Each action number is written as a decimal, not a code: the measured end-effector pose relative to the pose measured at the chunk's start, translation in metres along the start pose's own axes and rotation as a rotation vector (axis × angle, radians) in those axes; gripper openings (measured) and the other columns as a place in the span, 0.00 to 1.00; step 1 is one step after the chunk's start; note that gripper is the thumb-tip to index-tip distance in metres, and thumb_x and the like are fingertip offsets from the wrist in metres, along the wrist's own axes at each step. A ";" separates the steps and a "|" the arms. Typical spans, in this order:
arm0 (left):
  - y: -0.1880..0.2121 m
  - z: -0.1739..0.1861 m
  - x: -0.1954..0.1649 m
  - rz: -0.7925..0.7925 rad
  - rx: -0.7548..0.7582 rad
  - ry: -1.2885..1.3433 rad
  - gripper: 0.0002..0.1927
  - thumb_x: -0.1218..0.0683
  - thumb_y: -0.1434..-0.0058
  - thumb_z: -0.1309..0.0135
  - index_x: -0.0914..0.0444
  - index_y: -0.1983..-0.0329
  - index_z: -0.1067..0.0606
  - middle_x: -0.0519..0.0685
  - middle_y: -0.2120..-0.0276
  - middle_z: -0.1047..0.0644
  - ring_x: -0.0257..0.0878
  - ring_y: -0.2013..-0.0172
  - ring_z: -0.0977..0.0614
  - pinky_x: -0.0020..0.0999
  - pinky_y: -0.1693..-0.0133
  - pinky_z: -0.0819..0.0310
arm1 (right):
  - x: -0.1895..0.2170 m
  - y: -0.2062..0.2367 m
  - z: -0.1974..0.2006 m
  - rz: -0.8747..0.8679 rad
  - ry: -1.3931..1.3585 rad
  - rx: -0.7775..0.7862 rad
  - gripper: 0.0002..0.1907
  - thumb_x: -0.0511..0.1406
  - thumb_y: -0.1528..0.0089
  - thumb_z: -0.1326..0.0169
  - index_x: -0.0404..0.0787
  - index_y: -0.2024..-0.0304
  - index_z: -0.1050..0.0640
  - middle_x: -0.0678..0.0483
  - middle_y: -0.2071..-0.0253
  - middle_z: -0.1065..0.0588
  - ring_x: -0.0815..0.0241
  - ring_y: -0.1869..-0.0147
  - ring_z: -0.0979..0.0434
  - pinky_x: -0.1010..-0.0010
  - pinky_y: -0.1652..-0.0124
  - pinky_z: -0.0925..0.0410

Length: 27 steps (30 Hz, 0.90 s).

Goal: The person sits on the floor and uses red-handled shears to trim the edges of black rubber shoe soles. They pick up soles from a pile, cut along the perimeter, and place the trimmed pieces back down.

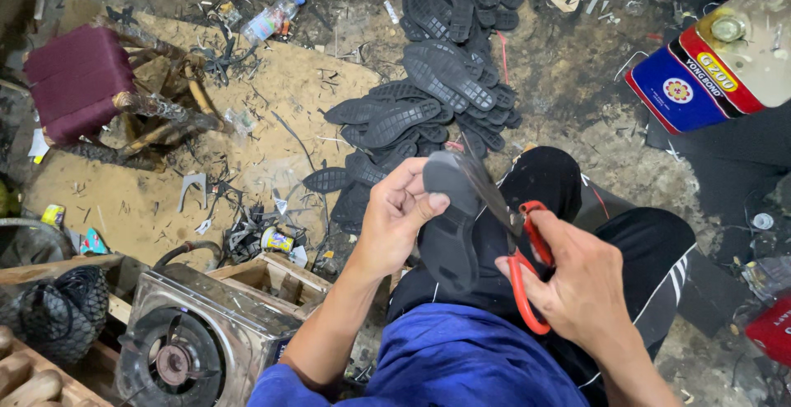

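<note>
Beyond both hands, a pile of black soles (437,86) covers the dirt floor. The left hand (395,217) pinches one black sole (449,226) by its top edge — likely light and bendy, best held near the cut. Just beside it, the right hand (577,279) grips red-handled scissors (523,267) — blades at the sole's rim.

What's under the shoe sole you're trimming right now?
Under the shoe sole lie the black trousers over the knees, with the blue shirt nearer. The left hand pinches its top; the scissors cover its right edge. The ground directly beneath is hidden.
</note>
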<state>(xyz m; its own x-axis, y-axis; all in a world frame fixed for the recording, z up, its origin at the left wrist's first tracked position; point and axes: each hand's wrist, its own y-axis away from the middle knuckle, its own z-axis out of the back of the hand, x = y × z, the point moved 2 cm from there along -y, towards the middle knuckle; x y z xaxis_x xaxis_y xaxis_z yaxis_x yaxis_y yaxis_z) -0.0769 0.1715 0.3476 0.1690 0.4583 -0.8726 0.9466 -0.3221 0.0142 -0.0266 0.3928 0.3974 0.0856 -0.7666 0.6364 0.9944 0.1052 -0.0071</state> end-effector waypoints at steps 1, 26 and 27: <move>0.000 0.001 0.000 0.007 0.017 -0.034 0.18 0.65 0.30 0.45 0.71 0.38 0.30 0.52 0.47 0.20 0.35 0.47 0.20 0.30 0.41 0.27 | 0.001 -0.001 0.002 0.031 0.024 -0.033 0.29 0.49 0.50 0.35 0.37 0.56 0.25 0.48 0.73 0.26 0.45 0.72 0.24 0.59 0.70 0.33; -0.019 0.032 -0.052 -0.056 0.266 -0.597 0.17 0.64 0.33 0.46 0.67 0.41 0.26 0.50 0.49 0.19 0.39 0.47 0.19 0.32 0.42 0.26 | -0.022 0.007 0.023 -0.245 0.179 0.107 0.26 0.54 0.48 0.33 0.45 0.57 0.20 0.48 0.83 0.27 0.49 0.79 0.24 0.61 0.74 0.33; -0.019 0.034 -0.045 -0.020 0.240 -0.445 0.18 0.64 0.33 0.46 0.67 0.40 0.27 0.49 0.49 0.20 0.38 0.47 0.19 0.32 0.42 0.26 | -0.022 0.007 0.020 -0.233 0.091 0.077 0.26 0.52 0.48 0.35 0.44 0.57 0.21 0.49 0.83 0.27 0.50 0.79 0.26 0.62 0.75 0.33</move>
<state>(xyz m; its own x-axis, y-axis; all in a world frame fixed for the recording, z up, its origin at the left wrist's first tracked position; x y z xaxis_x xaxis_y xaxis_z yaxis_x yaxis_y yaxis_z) -0.1119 0.1289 0.3695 -0.0317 0.0856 -0.9958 0.8497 -0.5224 -0.0719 -0.0225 0.4234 0.3991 -0.1370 -0.8291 0.5421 0.9806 -0.0360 0.1927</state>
